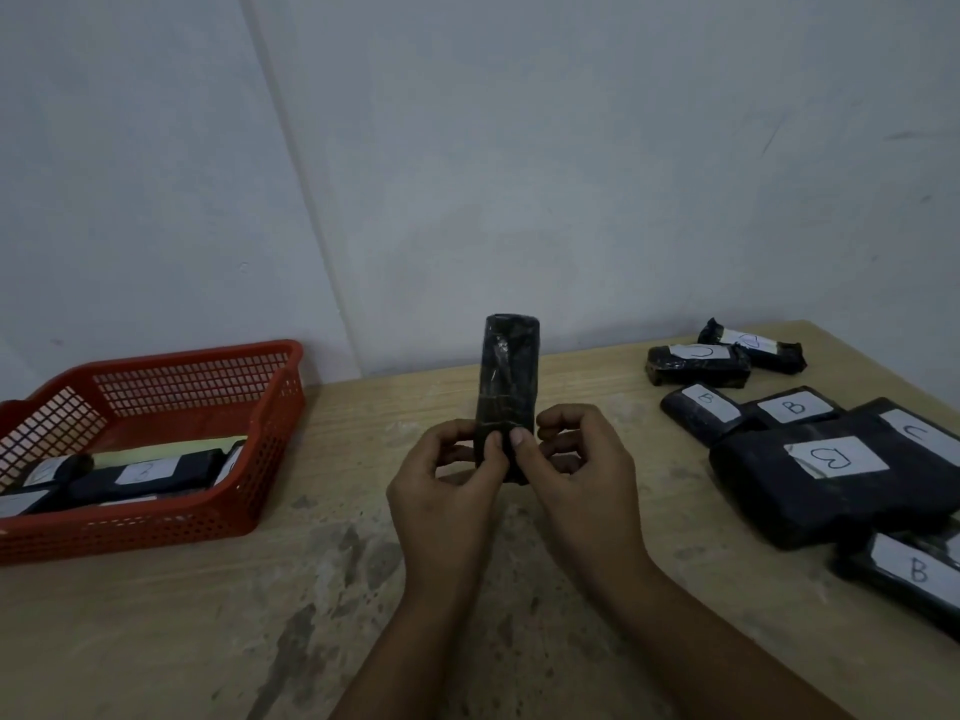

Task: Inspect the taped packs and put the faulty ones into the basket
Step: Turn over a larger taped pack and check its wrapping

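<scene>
A black taped pack [508,376] stands upright above the middle of the wooden table [208,615], its plain taped side facing me. My left hand [447,491] and my right hand [576,475] both grip its lower end, thumbs pressed side by side on the front. The red plastic basket [197,517] sits at the left and holds several black packs with white labels [140,472]. Several more labelled black packs [821,470] lie in a group on the right of the table.
A pale wall rises right behind the table. Two labelled packs [698,363] lie at the far right corner, near the table's edge. Another pack marked B [909,569] lies at the right border of the view. The tabletop is worn and stained.
</scene>
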`<move>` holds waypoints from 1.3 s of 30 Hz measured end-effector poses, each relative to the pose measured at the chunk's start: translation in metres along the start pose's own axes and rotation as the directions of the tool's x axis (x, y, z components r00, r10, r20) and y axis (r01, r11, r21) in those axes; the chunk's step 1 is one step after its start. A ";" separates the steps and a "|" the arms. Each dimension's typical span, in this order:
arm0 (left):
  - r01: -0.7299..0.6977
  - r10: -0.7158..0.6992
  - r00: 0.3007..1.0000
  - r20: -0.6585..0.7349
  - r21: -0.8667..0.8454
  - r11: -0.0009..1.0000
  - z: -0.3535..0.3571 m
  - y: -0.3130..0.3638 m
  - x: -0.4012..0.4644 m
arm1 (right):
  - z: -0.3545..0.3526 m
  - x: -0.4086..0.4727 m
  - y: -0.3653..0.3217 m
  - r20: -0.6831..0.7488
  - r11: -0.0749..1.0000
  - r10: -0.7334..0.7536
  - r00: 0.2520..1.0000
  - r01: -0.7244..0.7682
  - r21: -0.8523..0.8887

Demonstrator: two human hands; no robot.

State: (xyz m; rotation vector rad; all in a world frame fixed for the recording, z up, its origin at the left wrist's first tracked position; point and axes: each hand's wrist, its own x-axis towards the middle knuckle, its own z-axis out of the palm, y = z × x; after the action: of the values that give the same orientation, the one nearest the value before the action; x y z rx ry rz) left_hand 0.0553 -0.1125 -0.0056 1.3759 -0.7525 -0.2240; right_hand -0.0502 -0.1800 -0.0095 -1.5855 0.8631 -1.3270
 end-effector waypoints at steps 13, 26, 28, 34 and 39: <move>-0.021 0.021 1.000 0.000 0.013 1.000 -0.003 0.000 0.002 | -0.002 0.001 0.001 0.045 0.990 -0.097 0.994 0.101 -0.094; -0.101 0.096 0.994 0.046 0.103 0.990 0.001 -0.003 -0.003 | -0.006 0.004 -0.001 -0.046 0.995 -0.085 0.995 0.082 -0.056; -0.099 0.095 0.995 0.042 0.108 0.989 0.001 -0.003 -0.002 | -0.008 0.005 0.000 -0.061 0.996 -0.076 0.995 0.072 -0.061; -0.081 0.083 0.996 -0.015 0.069 0.994 -0.001 0.003 0.002 | -0.005 0.001 0.000 0.016 0.986 -0.119 0.993 0.120 -0.116; -0.127 0.130 0.991 -0.020 0.114 0.985 -0.004 0.005 0.001 | -0.003 -0.001 -0.004 0.039 0.983 -0.167 0.985 0.169 -0.070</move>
State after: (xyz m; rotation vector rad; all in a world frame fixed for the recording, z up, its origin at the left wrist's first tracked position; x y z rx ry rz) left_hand 0.0573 -0.1091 -0.0002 1.4276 -0.8384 -0.0625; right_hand -0.0533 -0.1784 -0.0064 -1.7648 0.7795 -1.3963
